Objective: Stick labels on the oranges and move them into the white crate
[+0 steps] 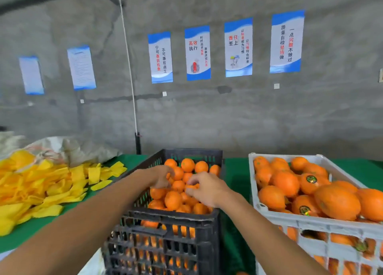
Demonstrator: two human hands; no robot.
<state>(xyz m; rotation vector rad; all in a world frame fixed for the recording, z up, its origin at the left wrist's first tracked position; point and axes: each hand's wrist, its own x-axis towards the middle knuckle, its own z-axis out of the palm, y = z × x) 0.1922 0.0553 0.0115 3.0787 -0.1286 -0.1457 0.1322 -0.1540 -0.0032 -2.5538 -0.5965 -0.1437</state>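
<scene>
Roughly midway, I judge: the white crate (pixel 290 218) on the right is heaped above its rim with oranges (pixel 335 202), and at least two of them show a round dark label (pixel 311 179). The black crate (pixel 172 218) in the middle is also well filled with unlabelled oranges (pixel 187 164), so plenty remains to sticker and carry over.

Both hands are down in the black crate. The left hand (pixel 160 176) reaches in with its fingers curled down among the fruit; whether it has hold of one I cannot tell, since the fingertips are blurred and hidden. The right hand (pixel 205 189) has its fingers bent round a small orange (pixel 191 186) near the top of the pile, seemingly pinching it. No label shows in either hand.

Left of the crates a heap of yellow foam sleeves (pixel 47 189) lies on the green table (pixel 234 171), and posters (pixel 198 52) hang on the grey wall behind.
</scene>
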